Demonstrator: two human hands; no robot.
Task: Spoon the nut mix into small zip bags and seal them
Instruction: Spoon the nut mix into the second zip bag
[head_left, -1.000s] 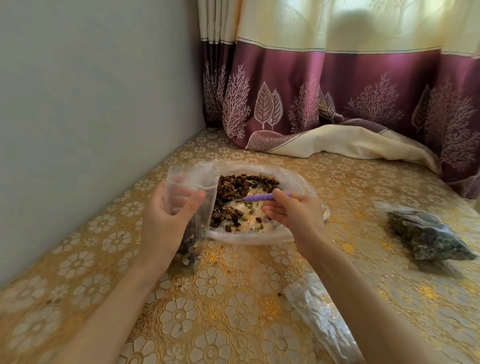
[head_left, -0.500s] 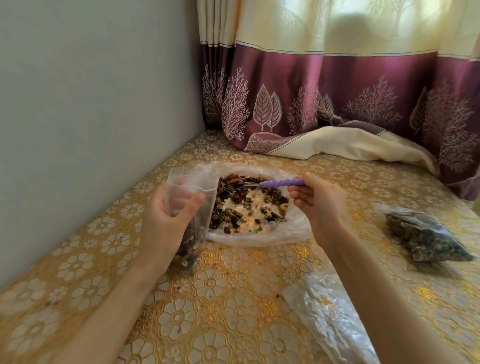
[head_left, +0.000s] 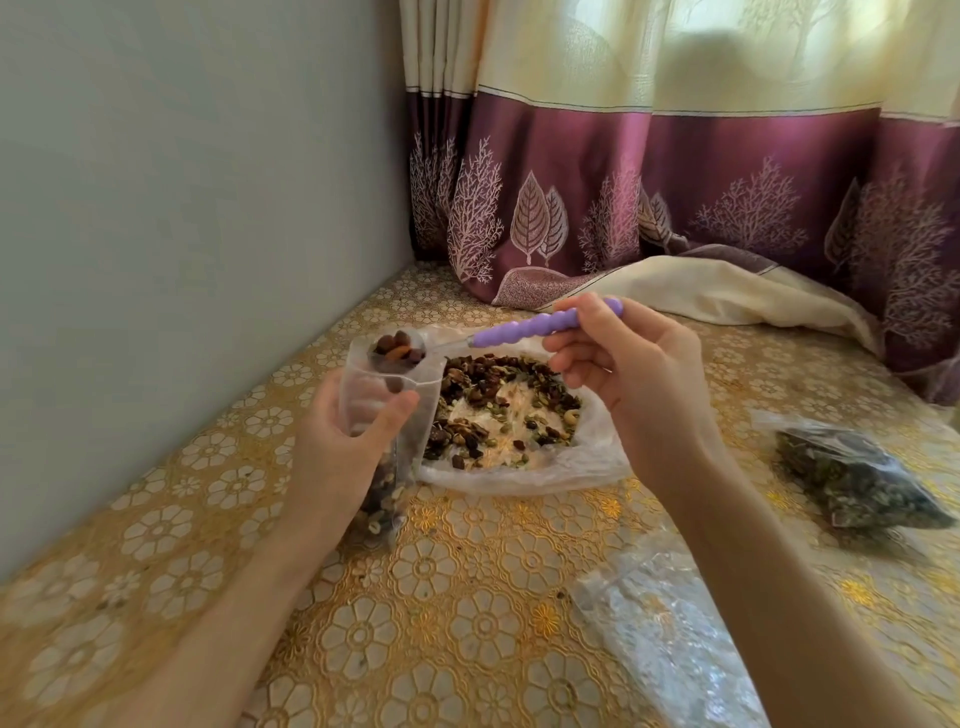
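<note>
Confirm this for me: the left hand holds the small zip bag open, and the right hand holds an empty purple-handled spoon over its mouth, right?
Not quite: in the head view the spoon is loaded with nuts, not empty. The rest holds: the left hand holds the small zip bag open and the right hand holds the purple handle.

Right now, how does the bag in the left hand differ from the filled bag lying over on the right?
The held bag stands upright in the left hand, mouth open under the spoon; the filled bag lies flat, untouched. The held bag has mix only at its bottom; the filled bag looks packed. Both are clear plastic.
</note>
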